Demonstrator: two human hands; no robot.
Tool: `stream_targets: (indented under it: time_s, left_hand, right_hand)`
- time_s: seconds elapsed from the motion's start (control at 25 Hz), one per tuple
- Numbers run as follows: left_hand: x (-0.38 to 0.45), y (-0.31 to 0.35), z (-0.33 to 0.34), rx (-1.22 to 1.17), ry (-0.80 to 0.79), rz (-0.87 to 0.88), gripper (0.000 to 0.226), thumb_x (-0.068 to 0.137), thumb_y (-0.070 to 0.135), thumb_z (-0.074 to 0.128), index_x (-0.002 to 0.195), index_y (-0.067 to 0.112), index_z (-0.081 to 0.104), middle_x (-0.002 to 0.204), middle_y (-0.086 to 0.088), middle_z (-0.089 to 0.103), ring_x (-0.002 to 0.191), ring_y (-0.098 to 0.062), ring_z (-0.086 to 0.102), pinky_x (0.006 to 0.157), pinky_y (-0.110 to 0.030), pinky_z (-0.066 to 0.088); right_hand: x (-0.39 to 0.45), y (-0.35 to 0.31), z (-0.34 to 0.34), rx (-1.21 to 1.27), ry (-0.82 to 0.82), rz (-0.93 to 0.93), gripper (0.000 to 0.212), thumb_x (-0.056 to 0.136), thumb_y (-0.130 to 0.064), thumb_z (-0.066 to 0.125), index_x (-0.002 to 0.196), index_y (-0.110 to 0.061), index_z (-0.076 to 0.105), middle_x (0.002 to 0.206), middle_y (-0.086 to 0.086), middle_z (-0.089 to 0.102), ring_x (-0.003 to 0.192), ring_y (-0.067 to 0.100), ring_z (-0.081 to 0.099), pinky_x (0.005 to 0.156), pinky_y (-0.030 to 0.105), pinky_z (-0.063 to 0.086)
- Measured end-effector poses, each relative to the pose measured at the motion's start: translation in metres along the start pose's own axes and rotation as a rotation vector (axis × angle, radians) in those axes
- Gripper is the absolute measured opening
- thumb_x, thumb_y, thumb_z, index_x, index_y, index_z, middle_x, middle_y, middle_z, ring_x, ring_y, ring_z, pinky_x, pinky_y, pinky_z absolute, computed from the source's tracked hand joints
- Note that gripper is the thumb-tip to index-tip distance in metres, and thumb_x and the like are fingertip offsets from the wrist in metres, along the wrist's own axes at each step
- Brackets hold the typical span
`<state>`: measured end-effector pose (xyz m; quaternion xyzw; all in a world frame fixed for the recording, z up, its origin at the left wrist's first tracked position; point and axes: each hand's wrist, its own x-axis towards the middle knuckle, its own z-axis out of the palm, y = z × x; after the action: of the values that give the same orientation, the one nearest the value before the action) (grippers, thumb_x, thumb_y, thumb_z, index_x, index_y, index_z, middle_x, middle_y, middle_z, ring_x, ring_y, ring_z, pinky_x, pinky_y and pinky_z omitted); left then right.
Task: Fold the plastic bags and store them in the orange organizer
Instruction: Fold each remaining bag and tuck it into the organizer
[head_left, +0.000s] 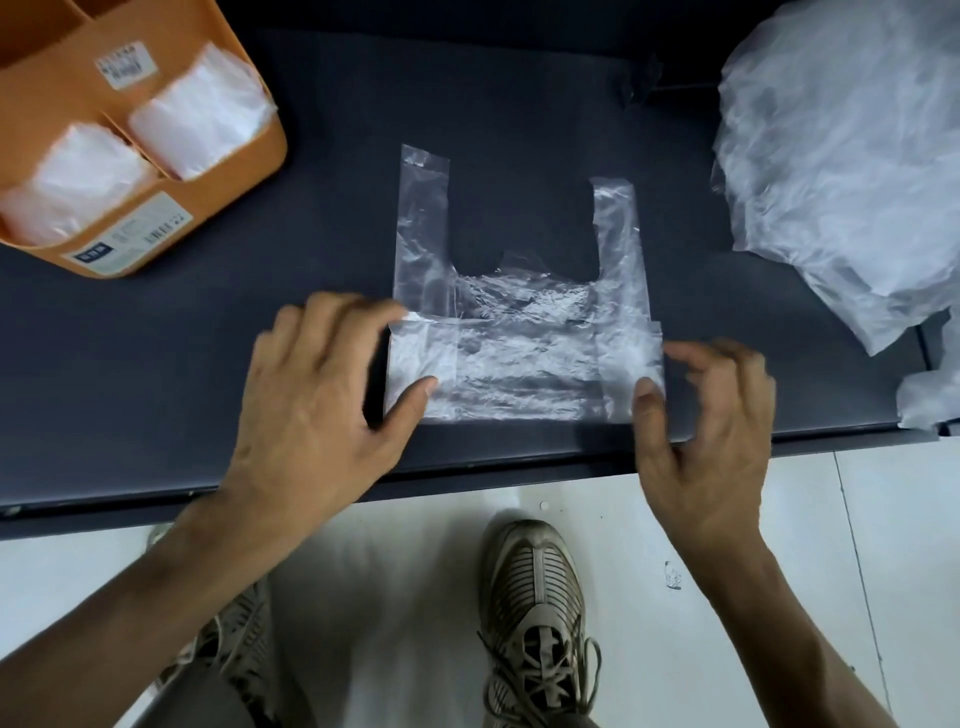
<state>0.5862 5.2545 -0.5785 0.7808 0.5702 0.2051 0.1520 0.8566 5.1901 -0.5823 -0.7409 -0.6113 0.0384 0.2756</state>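
view from above of two bare hands working on a clear plastic bag (519, 332) laid flat on a dark tabletop (519, 104). the bag lies in the middle of the tabletop, its two handle strips pointing away from the person, and its bottom part is turned up over the body as one fold.

the left hand (322, 395) holds the left end of that folded band, thumb on top of the plastic and the other fingers (332, 312) spread along its far edge. the right hand (711, 410) pinches the right end of the band between thumb and curled fingers, a little blurred.

to the far left stands the orange organizer (249, 171), well apart from the bag. two of its compartments already hold stacks of folded bags (197, 109), standing on edge. at the far right sits a loose heap of unfolded bags (841, 156), reaching over the tabletop's edge.

judging by this, the task is partly done: some bags are stored, this one has only its first fold, and it needs more folds before it goes into the organizer. the heap suggests many bags remain.

below the tabletop are a pale floor (405, 571) and the person's shoes (535, 597).
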Motion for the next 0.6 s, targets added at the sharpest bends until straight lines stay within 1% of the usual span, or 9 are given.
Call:
stream_targets:
  time_s: [0.04, 0.08, 0.12, 0.16, 0.24, 0.36, 0.44, 0.52, 0.6]
  left_hand:
    - [0.000, -0.002, 0.003, 0.084, -0.018, 0.159, 0.054, 0.095, 0.048, 0.058, 0.135, 0.011, 0.057, 0.137, -0.012, 0.055, 0.115, -0.033, 0.051, 0.092, -0.048, 0.040]
    - [-0.001, -0.005, 0.009, 0.149, -0.079, 0.278, 0.059, 0.099, 0.048, 0.049, 0.143, 0.009, 0.051, 0.152, -0.015, 0.044, 0.132, -0.036, 0.045, 0.103, -0.052, 0.036]
    - [-0.002, -0.007, 0.016, 0.203, -0.158, 0.343, 0.064, 0.103, 0.050, 0.038, 0.152, 0.009, 0.041, 0.162, -0.014, 0.031, 0.146, -0.035, 0.033, 0.114, -0.055, 0.028]
    - [-0.002, -0.009, 0.023, 0.244, -0.226, 0.366, 0.067, 0.105, 0.053, 0.028, 0.157, 0.011, 0.031, 0.166, -0.012, 0.020, 0.152, -0.031, 0.022, 0.120, -0.058, 0.020]
    - [-0.004, -0.017, 0.032, 0.288, -0.313, 0.366, 0.072, 0.104, 0.059, 0.016, 0.161, 0.015, 0.018, 0.168, -0.009, 0.013, 0.155, -0.026, 0.011, 0.122, -0.061, 0.011]
    - [-0.005, -0.027, 0.032, 0.220, -0.327, 0.351, 0.079, 0.099, 0.066, 0.025, 0.162, 0.019, 0.013, 0.169, -0.005, 0.008, 0.156, -0.022, 0.007, 0.122, -0.060, 0.007]
    - [-0.005, -0.029, 0.028, 0.129, -0.262, 0.368, 0.075, 0.098, 0.057, 0.038, 0.159, 0.016, 0.024, 0.168, -0.006, 0.015, 0.155, -0.023, 0.014, 0.122, -0.060, 0.010]
    - [-0.006, -0.030, 0.028, 0.130, -0.136, 0.428, 0.056, 0.101, 0.041, 0.046, 0.148, 0.010, 0.047, 0.160, -0.008, 0.036, 0.149, -0.025, 0.032, 0.120, -0.061, 0.019]
    - [-0.007, -0.031, 0.030, 0.140, -0.034, 0.455, 0.038, 0.103, 0.029, 0.050, 0.131, 0.009, 0.066, 0.144, -0.008, 0.058, 0.135, -0.023, 0.053, 0.116, -0.061, 0.029]
  right_hand:
    - [0.000, -0.004, 0.003, -0.051, -0.059, -0.114, 0.040, 0.100, -0.030, 0.052, 0.130, -0.005, 0.059, 0.136, 0.016, 0.054, 0.124, 0.032, 0.051, 0.102, 0.047, 0.041]
    - [-0.001, -0.006, 0.007, -0.102, -0.156, -0.188, 0.048, 0.102, -0.034, 0.047, 0.140, -0.005, 0.054, 0.149, 0.017, 0.046, 0.137, 0.034, 0.042, 0.111, 0.048, 0.034]
    - [-0.004, -0.006, 0.014, -0.154, -0.258, -0.220, 0.056, 0.105, -0.041, 0.039, 0.150, -0.009, 0.044, 0.160, 0.015, 0.034, 0.149, 0.033, 0.028, 0.119, 0.050, 0.024]
    - [-0.007, -0.005, 0.021, -0.199, -0.339, -0.222, 0.062, 0.106, -0.048, 0.030, 0.156, -0.013, 0.033, 0.166, 0.011, 0.022, 0.154, 0.030, 0.015, 0.123, 0.050, 0.015]
    - [-0.013, 0.001, 0.032, -0.258, -0.410, -0.201, 0.068, 0.106, -0.057, 0.018, 0.160, -0.018, 0.021, 0.169, 0.006, 0.011, 0.156, 0.027, 0.004, 0.125, 0.051, 0.007]
    - [-0.016, 0.013, 0.030, -0.243, -0.396, -0.185, 0.072, 0.103, -0.061, 0.024, 0.160, -0.017, 0.021, 0.169, 0.006, 0.012, 0.156, 0.026, 0.004, 0.125, 0.053, 0.007]
    - [-0.016, 0.018, 0.024, -0.192, -0.369, -0.192, 0.075, 0.100, -0.060, 0.034, 0.159, -0.014, 0.026, 0.168, 0.007, 0.017, 0.156, 0.026, 0.007, 0.125, 0.054, 0.009]
    - [-0.016, 0.023, 0.019, -0.121, -0.355, -0.187, 0.073, 0.098, -0.055, 0.043, 0.157, -0.012, 0.032, 0.166, 0.006, 0.023, 0.155, 0.025, 0.013, 0.124, 0.055, 0.014]
    - [-0.016, 0.028, 0.014, -0.045, -0.337, -0.196, 0.068, 0.096, -0.045, 0.050, 0.153, -0.010, 0.038, 0.163, 0.008, 0.031, 0.154, 0.025, 0.020, 0.122, 0.057, 0.021]
